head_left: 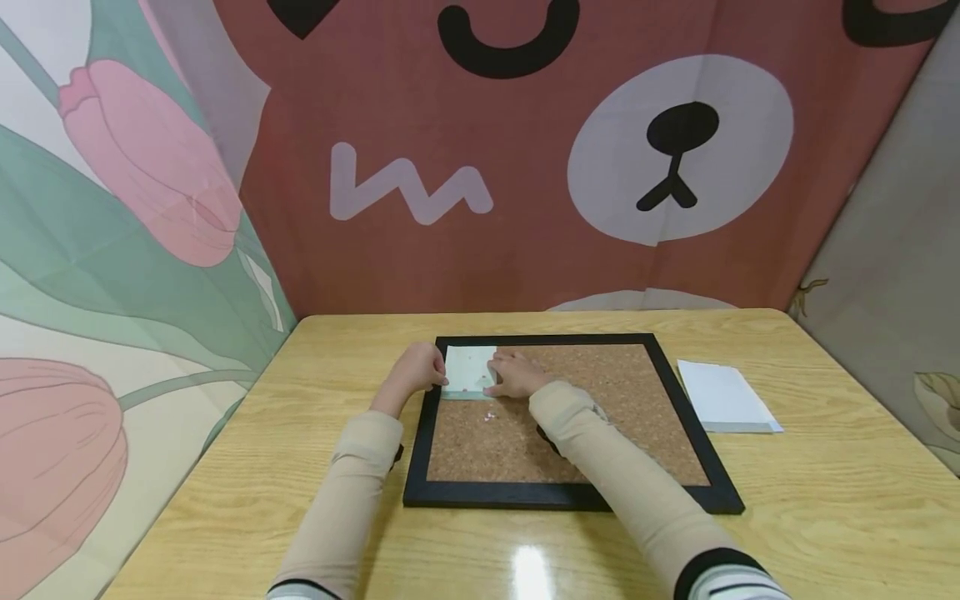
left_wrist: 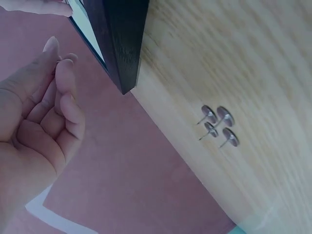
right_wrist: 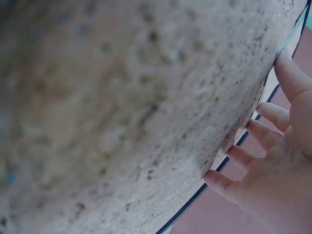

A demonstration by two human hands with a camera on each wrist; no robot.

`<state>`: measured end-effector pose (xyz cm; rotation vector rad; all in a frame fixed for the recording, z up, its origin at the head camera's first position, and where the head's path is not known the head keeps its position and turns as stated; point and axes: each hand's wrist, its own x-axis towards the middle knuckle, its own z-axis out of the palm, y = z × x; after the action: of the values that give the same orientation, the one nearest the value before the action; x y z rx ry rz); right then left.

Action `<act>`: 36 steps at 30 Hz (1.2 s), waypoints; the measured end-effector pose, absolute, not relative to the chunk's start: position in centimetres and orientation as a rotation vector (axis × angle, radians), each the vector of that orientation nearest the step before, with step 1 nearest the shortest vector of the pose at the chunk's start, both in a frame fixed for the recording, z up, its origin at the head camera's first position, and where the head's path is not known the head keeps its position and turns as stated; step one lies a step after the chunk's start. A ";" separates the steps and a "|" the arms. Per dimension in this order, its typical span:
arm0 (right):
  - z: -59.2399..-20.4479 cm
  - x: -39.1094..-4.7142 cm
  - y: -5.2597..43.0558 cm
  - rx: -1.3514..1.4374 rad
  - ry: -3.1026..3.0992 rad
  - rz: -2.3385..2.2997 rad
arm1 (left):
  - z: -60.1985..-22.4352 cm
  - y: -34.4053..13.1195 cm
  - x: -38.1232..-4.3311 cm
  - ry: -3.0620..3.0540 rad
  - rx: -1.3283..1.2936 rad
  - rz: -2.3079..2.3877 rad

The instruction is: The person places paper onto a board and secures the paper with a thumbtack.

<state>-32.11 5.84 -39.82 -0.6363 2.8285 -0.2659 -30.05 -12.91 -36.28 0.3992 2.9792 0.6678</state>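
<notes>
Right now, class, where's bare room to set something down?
Free: table nearside of the white paper; cork between the right sleeve and right frame. Crowded: the frame's far left corner, where left hand and right hand flank the note; four thumbtacks lie left of the frame.

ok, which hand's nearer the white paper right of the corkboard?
Right: the right hand is on the corkboard, left of the white paper; the left hand is farther off, at the corkboard's left edge.

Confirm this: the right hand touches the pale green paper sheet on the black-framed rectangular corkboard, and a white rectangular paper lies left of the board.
No: the white rectangular paper lies right of the black-framed corkboard, as the head view shows. The rest stands.
</notes>
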 end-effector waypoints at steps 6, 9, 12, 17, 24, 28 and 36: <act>-39.9 -32.2 5.7 -0.617 2.818 -0.235 | -36.7 -12.6 -30.6 2.937 0.385 0.730; -40.0 -32.2 5.7 -0.629 2.811 -0.233 | -37.0 -12.5 -30.9 2.933 0.370 0.738; -40.0 -32.2 5.6 -0.637 2.806 -0.237 | -37.3 -12.4 -31.1 2.926 0.363 0.780; -40.1 -32.1 5.5 -0.640 2.803 -0.244 | -37.5 -12.1 -31.5 2.903 0.373 0.835; -39.8 -31.9 5.5 -0.632 2.785 -0.272 | -37.1 -11.8 -32.2 2.947 0.326 0.715; -39.6 -31.9 5.6 -0.619 2.793 -0.270 | -36.4 -11.3 -33.0 2.983 0.339 0.645; -39.5 -32.1 5.7 -0.608 2.795 -0.256 | -35.5 -10.2 -34.6 3.009 0.316 0.539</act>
<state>-32.11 5.72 -39.53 -0.6080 2.7949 -0.2556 -34.57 -10.15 -35.53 0.3162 3.0094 0.5393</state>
